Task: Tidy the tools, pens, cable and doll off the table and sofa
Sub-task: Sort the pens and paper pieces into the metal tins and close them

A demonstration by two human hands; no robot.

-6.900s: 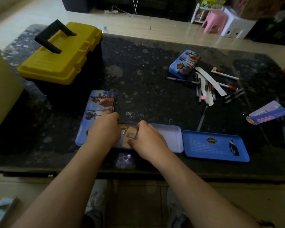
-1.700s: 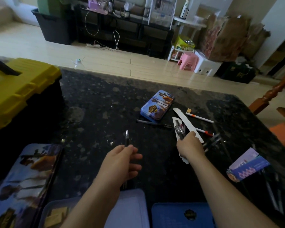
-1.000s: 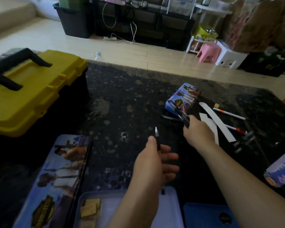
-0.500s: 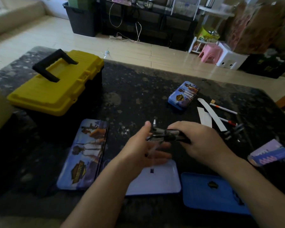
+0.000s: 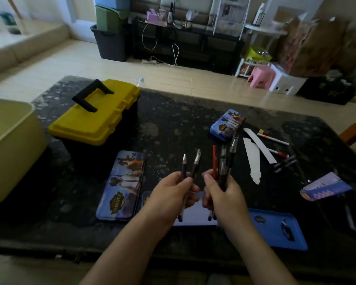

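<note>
parted since a moment earlier, my left hand (image 5: pixel 171 194) gripped two black pens (image 5: pixel 194 166) in its fingers; my right hand (image 5: pixel 224 196) clutched a pen bundle (image 5: pixel 222 169) above the bench (image 5: pixel 173 124).

Over the dark speckled table (image 5: pixel 173 120), the left hand (image 5: pixel 169 196) pinches two black pens (image 5: pixel 194 167) upright, and the right hand (image 5: pixel 226 194) just beside it grips a bundle of pens (image 5: pixel 222 167), one red. Beneath both hands lies what looks like an open pale tin (image 5: pixel 195 212), flanked by a picture-printed lid (image 5: pixel 123 184) and a blue lid (image 5: pixel 275 229). A shut yellow toolbox (image 5: pixel 95 118) stands far left; loose pens (image 5: pixel 273 138) lie far right.
</note>
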